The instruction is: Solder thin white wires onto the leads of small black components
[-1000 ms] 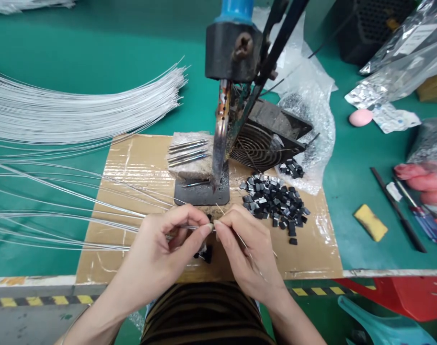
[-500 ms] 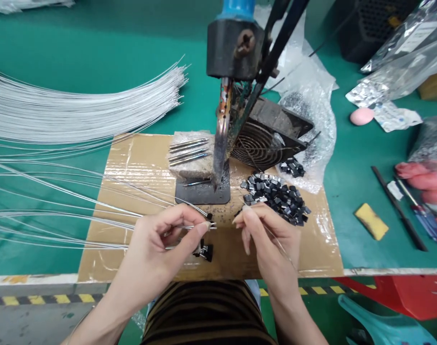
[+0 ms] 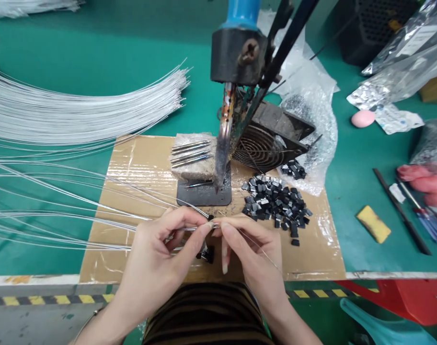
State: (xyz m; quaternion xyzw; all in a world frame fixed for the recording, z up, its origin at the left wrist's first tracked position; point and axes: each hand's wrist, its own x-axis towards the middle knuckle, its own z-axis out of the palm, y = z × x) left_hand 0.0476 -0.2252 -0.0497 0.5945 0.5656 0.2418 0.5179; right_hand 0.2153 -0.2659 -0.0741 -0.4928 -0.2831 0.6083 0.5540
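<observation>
Left hand is pinching white wires between thumb and index, their near ends sitting at its fingertips and the rest trailing off left. Right hand is gripping a thin strand that's running back along the palm, its fingertips meeting the wire ends. Black connectors are lying just beyond the right hand on the cardboard.

From my station, I can't make out the wire tips between left hand and right hand: too small. The right hand hides part of a thin wire; the left covers white wires toward the cardboard's near edge. My feed crops the blue handle.
</observation>
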